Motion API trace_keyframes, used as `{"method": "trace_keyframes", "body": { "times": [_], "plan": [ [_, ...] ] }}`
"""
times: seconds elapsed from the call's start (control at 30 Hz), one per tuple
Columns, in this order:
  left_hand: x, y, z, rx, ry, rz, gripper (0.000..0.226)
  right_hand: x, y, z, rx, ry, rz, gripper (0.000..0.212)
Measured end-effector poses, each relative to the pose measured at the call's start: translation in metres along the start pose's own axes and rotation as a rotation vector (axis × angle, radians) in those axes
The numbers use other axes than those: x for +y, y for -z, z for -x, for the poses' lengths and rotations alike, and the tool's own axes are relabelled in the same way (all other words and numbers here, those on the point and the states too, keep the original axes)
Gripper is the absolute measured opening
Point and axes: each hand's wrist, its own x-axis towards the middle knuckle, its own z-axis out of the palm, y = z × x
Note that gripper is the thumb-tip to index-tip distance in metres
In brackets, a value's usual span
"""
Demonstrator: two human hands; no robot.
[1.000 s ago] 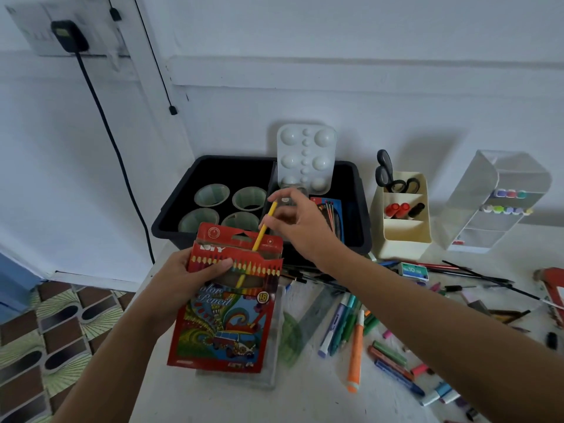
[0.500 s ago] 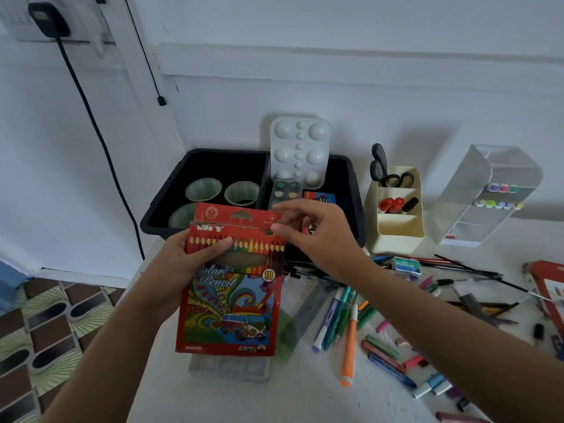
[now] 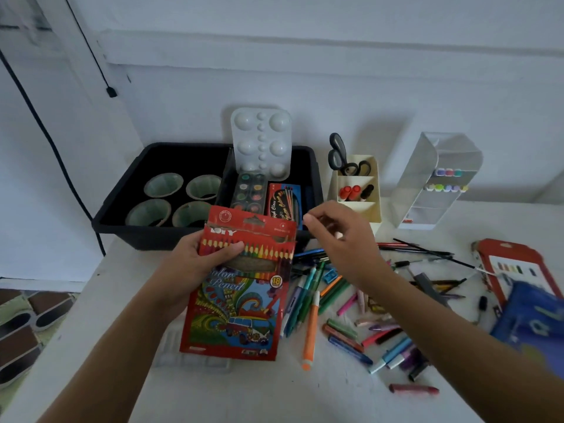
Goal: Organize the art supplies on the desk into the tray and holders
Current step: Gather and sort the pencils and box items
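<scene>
Head view: a tabletop (image 3: 274, 395) is looked down upon, with both hands raised in front of a black tray (image 3: 146, 236) set against the wall.
Pencil box: a red box of colour pencils (image 3: 241, 300) is held upright above the tabletop, just before the tray's near rim and not yet inside it.
Why held so: the upright hold is judged to keep the pencils from sliding out and to present the top flap to the other hand. Whether the flap is fully closed cannot be told.
Left hand (image 3: 195, 264): it is clamped on the box's left edge, with the thumb laid across the front window. The fingers behind are hidden.
Right hand (image 3: 338, 239): it is kept just beside the box's top right corner, not touching it. The fingers are loosely curled, thumb and forefinger close together, and nothing is seen between them.
Tray contents: paint cups (image 3: 164, 184) are grouped on the left and a watercolour set (image 3: 248, 190) lies on the right. A white palette (image 3: 261, 141) is leaned on the back wall, which is judged to save floor space.
Holders: a cream holder (image 3: 357, 206) with scissors (image 3: 338, 154) and a clear holder (image 3: 439, 178) are stood right of the tray.
Loose supplies: markers (image 3: 311, 328) are scattered beneath the right forearm, still to be sorted.
</scene>
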Motion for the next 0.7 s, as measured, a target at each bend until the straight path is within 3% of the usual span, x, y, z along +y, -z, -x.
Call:
{"method": "trace_keyframes", "body": {
  "times": [0.07,0.27,0.33,0.47,0.7],
  "plan": [
    [-0.002,-0.01,0.0,-0.005,0.008,-0.013,0.032,0.013,0.015,0.016,-0.04,0.037,0.076,0.016],
    [-0.008,-0.033,0.004,0.039,0.014,-0.043,0.032,0.064,0.044,0.059,-0.489,0.184,0.496,0.008],
    [-0.01,-0.039,0.007,0.071,0.012,-0.036,0.032,0.078,0.044,0.069,-0.596,0.23,0.609,0.018],
    [-0.014,-0.048,0.014,0.113,0.008,-0.035,0.034,0.094,0.037,0.075,-0.643,0.289,0.712,0.032],
    [-0.019,-0.064,0.031,0.178,0.007,-0.061,0.045,0.09,0.032,0.065,-0.675,0.284,0.797,0.035]
  ]
}}
